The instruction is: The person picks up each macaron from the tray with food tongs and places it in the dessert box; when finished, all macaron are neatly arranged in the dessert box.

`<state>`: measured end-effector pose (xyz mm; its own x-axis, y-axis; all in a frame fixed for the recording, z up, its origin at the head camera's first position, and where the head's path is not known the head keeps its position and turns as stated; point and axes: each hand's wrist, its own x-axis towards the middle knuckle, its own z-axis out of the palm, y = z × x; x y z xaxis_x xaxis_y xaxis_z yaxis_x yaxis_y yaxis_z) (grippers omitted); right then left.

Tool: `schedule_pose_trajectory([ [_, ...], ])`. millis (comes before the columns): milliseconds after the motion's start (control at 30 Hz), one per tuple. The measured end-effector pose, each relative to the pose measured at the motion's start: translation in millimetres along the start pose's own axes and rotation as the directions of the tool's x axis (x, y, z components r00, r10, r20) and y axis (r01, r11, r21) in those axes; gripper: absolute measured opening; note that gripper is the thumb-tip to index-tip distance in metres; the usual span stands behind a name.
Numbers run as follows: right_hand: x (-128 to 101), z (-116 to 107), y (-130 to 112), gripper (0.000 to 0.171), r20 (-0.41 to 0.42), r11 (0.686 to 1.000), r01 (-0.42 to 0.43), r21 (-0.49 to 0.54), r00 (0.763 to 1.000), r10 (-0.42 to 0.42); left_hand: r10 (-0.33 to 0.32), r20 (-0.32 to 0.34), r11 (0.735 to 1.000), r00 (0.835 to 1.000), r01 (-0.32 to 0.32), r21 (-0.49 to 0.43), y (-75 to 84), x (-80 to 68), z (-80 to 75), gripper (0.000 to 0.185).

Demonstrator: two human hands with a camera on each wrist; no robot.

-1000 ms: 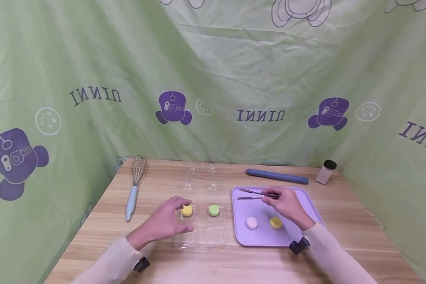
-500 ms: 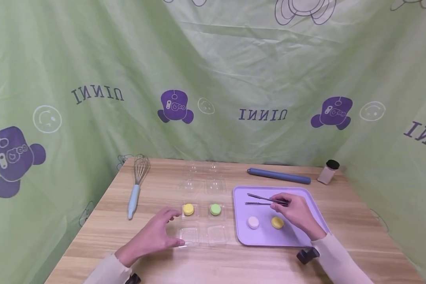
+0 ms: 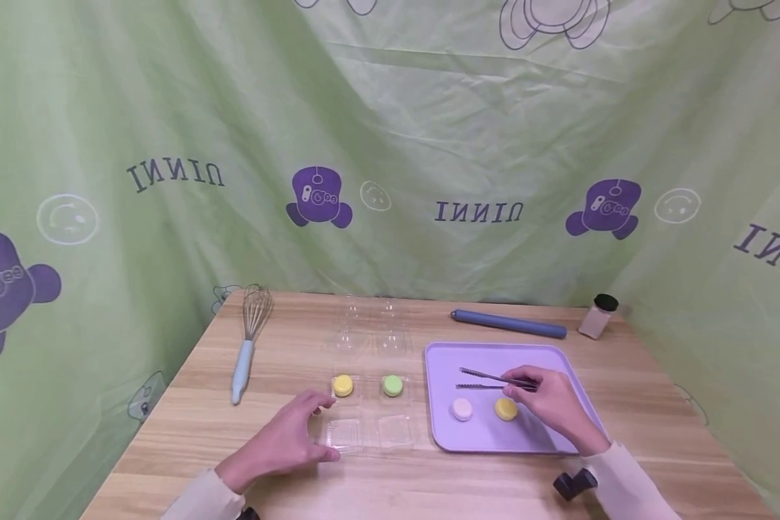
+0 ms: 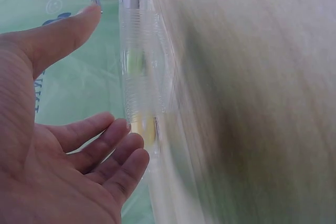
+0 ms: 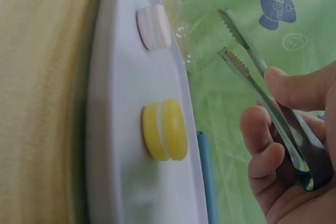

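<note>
My right hand (image 3: 549,401) holds metal tongs (image 5: 252,72) between thumb and curled fingers, their toothed tips spread with nothing between them. Below lies a purple tray (image 3: 448,437) with a pink macaron (image 3: 462,409) on the left and a darker yellow macaron (image 3: 505,409) on the right. At the left edge of a clear plastic box (image 3: 394,431) is my left hand (image 3: 286,437), thumb and fingers spread apart and gripping nothing. Whether its fingertips touch the box I cannot tell. In the box's far compartments sit a yellow macaron (image 3: 342,386) and a green macaron (image 3: 393,386).
A whisk (image 3: 243,361) with a light blue handle lies at the left of the wooden table (image 3: 429,491). Behind the tray is a blue rolling pin (image 3: 508,323). A jar (image 3: 596,318) with a black lid stands at the back right. A green curtain (image 3: 390,253) hangs behind the table.
My left hand has drawn back from beside the yellow macaron to the box's near left edge. My right hand has moved right and nearer over the tray with the tongs.
</note>
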<state>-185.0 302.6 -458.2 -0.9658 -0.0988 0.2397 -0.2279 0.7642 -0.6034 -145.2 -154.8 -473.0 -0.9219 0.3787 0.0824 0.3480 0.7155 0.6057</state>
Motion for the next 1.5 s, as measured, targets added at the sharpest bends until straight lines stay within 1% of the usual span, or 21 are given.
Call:
schedule_pose_trajectory([
  [167,-7,1,0,0.015,0.029,0.999,-0.035,0.010,0.999,0.035,0.016,0.002,1.000,1.000,-0.016,0.008,-2.8,0.0,3.3,0.084],
  [300,-12,2,0,0.014,0.024,0.998,-0.062,-0.009,0.998,0.062,0.028,0.002,0.999,1.000,-0.028,0.020,-2.7,-0.7,3.8,0.083],
  [567,-16,7,2,0.015,0.004,0.998,-0.056,-0.032,0.998,0.056,0.032,0.016,0.999,0.999,-0.032,0.024,-4.0,-1.6,4.8,0.081],
  [833,-23,11,5,0.017,0.027,0.996,-0.084,-0.025,0.996,0.085,0.023,0.020,0.999,1.000,-0.024,0.025,-4.6,-2.6,6.4,0.080],
  [1233,-25,17,10,0.017,0.035,0.999,-0.024,-0.040,0.999,0.026,0.040,0.002,0.999,0.999,-0.040,0.035,-8.5,0.3,7.6,0.079],
  [1500,-26,17,9,0.019,0.026,0.996,0.018,-0.082,1.000,-0.016,0.045,-0.004,0.998,0.999,-0.044,0.054,-8.9,1.5,8.3,0.078],
])
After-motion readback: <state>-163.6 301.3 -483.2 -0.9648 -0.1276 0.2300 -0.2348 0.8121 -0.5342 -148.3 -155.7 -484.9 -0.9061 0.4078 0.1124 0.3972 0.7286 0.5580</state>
